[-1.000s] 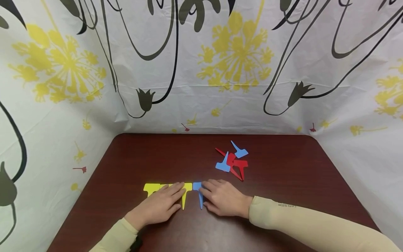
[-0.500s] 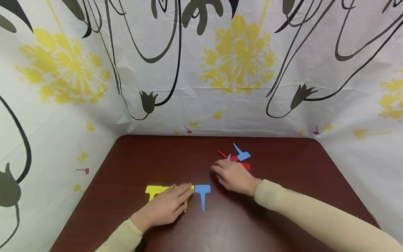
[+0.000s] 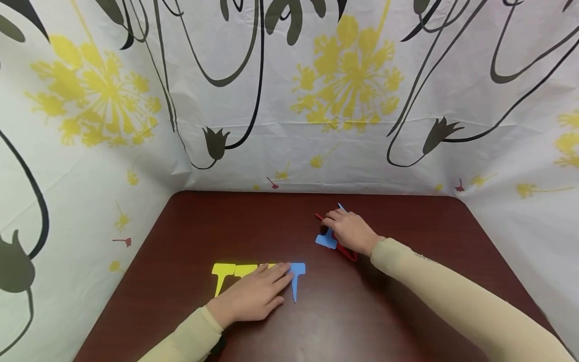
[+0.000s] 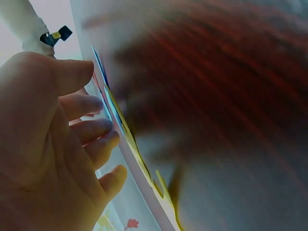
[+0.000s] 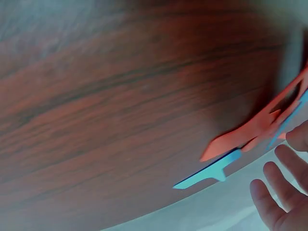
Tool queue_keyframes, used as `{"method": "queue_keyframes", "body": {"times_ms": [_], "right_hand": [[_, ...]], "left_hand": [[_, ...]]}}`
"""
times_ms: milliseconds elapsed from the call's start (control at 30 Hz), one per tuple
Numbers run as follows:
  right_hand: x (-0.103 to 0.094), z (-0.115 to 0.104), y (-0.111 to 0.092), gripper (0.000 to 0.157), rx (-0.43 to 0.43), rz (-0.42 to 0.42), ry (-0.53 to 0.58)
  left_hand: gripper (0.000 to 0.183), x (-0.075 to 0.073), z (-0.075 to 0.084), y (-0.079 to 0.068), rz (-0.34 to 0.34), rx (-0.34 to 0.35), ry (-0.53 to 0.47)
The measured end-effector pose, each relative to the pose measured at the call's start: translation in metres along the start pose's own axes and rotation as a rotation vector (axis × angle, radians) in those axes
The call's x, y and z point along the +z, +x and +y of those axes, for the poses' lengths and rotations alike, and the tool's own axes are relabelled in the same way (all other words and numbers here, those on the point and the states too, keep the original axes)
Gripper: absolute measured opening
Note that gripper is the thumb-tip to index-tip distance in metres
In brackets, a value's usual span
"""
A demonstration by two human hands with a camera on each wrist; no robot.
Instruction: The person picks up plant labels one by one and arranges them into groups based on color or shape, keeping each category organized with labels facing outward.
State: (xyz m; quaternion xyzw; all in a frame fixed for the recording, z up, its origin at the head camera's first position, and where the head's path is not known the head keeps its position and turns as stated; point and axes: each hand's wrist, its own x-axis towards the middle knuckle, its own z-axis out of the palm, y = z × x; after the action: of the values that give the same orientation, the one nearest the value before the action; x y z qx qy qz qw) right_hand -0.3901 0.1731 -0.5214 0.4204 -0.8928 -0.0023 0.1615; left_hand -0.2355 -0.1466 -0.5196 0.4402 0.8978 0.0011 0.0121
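Yellow T-shaped plant tags (image 3: 223, 270) lie in a row on the table, with a blue T-shaped plant tag (image 3: 297, 269) at the row's right end. My left hand (image 3: 253, 296) lies over the row's right part, fingers extended, fingertips by the blue tag; it partly covers the yellow tags. In the left wrist view its fingers hold nothing. Over the loose pile farther back is my right hand (image 3: 350, 231), partly hiding red tags (image 3: 347, 253) and a far blue tag (image 3: 341, 206). Another blue tag (image 3: 326, 240) shows left of it. Its fingers look spread and hold nothing in the right wrist view.
The dark reddish-brown table (image 3: 253, 221) has rounded far corners. A white sheet (image 3: 271, 161) printed with yellow and grey flowers hangs behind it and along both sides.
My right hand has left the blue tag at the row's end and moved back to the pile, farther in than half a second ago. The left hand has slid right toward that blue tag.
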Motion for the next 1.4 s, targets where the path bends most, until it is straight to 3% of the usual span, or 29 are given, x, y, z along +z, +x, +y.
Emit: {"method": "queue_keyframes", "body": {"times_ms": [467, 667, 1067, 1400], "right_hand": [[0.004, 0.015, -0.002, 0.024, -0.056, 0.003, -0.063], [0.008, 0.018, -0.001, 0.022, -0.122, 0.025, -0.11], [0.007, 0.021, -0.006, 0.033, -0.191, 0.038, -0.177], [0.0, 0.02, -0.003, 0.028, -0.244, 0.125, -0.165]], "left_hand": [[0.061, 0.002, 0.001, 0.007, -0.011, -0.009, 0.029], [0.06, 0.001, 0.001, 0.006, -0.041, -0.021, 0.009], [0.058, -0.004, 0.0, 0.007, -0.068, -0.019, -0.025], [0.058, -0.002, -0.001, 0.008, -0.073, -0.029, -0.045]]}}
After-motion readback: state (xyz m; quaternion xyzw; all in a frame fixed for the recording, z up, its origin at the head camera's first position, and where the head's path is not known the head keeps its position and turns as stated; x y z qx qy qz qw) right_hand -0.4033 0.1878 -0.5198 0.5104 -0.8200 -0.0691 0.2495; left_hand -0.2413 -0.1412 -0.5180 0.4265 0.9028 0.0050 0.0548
